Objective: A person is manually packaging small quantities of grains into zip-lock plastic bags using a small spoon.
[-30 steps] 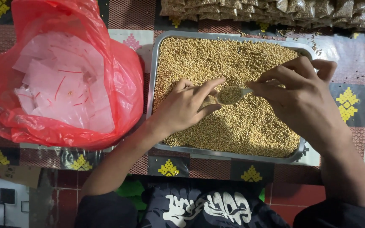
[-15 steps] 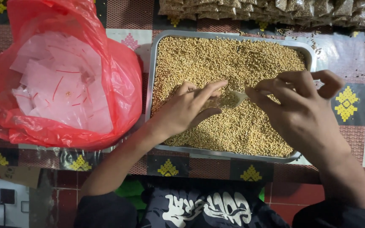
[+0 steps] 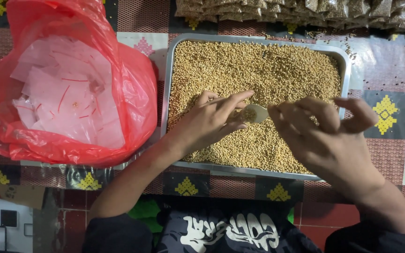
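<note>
Cloth (image 3: 390, 61): patterned, checked, covers the floor under everything.

Red bag (image 3: 132, 93): at 9 o'clock, mouth open, pale sheets (image 3: 66, 98) stacked inside.

Tray (image 3: 348, 63): metal, rectangular, centre frame, touching the bag's right side. Filled nearly edge to edge with tan seeds (image 3: 258, 70).

Packets (image 3: 296, 9): row of small filled clear ones at 12 o'clock, just beyond the tray's far rim.

Right hand (image 3: 329, 140): at 4 o'clock over the tray, fingers pinched on the handle of a spoon (image 3: 255, 113).

Left hand (image 3: 209, 122): at tray centre, resting on the seeds, fingers curled together beside the spoon bowl, fingertips touching it. Cannot tell whether it grips anything.

Spoon: small, pale, bowl between the two hands, seeds in it.
</note>
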